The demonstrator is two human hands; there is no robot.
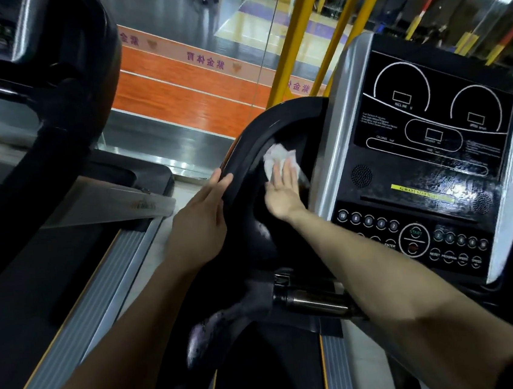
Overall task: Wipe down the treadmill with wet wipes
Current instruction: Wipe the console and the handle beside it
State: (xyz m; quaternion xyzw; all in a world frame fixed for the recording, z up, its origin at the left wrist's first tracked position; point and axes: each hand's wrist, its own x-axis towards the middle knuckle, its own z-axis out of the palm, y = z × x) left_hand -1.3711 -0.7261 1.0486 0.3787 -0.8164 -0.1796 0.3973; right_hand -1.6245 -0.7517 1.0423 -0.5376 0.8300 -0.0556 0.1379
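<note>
Both arms reach forward; left hand (pixel 201 220) grips, right hand (pixel 282 191) flat (fingers (pixel 288 169) straight).

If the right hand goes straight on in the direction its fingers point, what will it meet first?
The bunched white wipe, just ahead of the right hand; beyond it probably the raised curved rim of the black side panel, though depth is unclear.

I am in a gym that looks out on a sports hall. The black treadmill (pixel 263 244) before me has a glossy black console panel (pixel 427 144) marked INCLINE, CALORIES and START. A second black treadmill with grey side rails (pixel 79 295) stands just to its left. Beyond lie an orange wooden sports floor (pixel 182 100) and a pale wooden court with purple borders (pixel 262 22), behind yellow steel posts (pixel 293 41).
</note>
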